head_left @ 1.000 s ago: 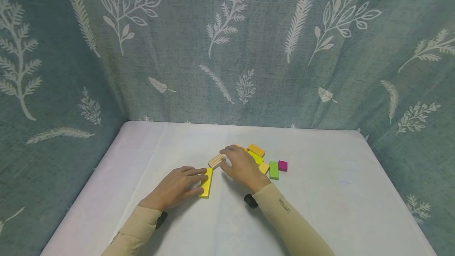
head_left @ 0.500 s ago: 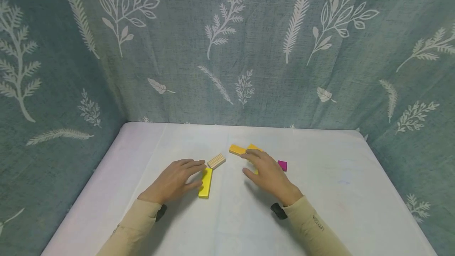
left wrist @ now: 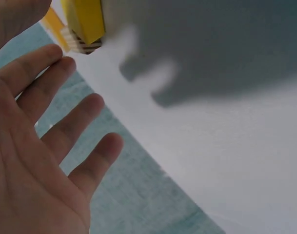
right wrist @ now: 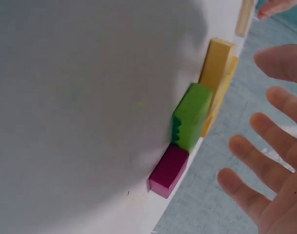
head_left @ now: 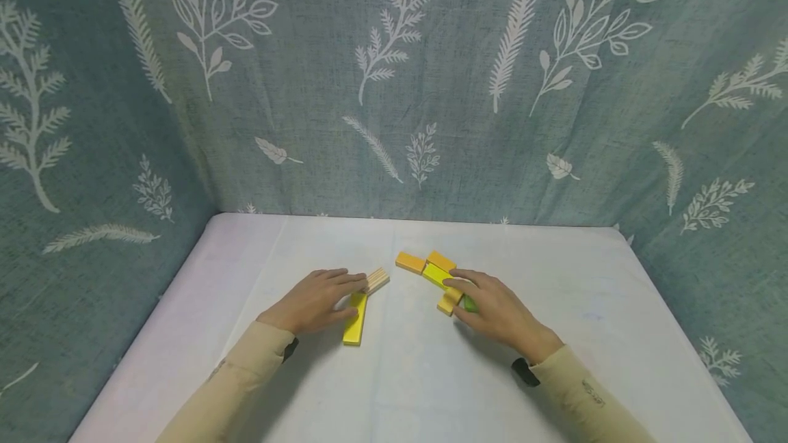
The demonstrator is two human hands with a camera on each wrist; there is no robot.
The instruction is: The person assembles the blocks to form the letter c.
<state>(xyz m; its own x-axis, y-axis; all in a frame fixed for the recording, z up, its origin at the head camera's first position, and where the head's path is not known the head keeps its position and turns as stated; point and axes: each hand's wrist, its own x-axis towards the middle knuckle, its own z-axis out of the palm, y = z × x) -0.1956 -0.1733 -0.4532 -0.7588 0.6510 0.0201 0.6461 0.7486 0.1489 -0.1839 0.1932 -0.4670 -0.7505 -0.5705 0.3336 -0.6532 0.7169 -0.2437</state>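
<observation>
My left hand, fingers loosely extended, hovers beside a long yellow block; its fingertips overlap the near end of a ridged pale wooden block. In the left wrist view the fingers are spread, with the yellow block beyond them. My right hand is over the right-hand blocks, thumb and fingertips close by a tan-yellow block and a green block. Its fingers look straight and apart in the right wrist view. A magenta block shows there, hidden by the hand in the head view.
Two orange blocks, one left and one right, lie farther back with a bright yellow block. The white tabletop ends at a leaf-patterned grey-green curtain behind and at the sides.
My right hand has left the ridged wooden block and moved right to the green and tan-yellow blocks. My left hand has shifted slightly, its fingertips now overlapping the wooden block's near end.
</observation>
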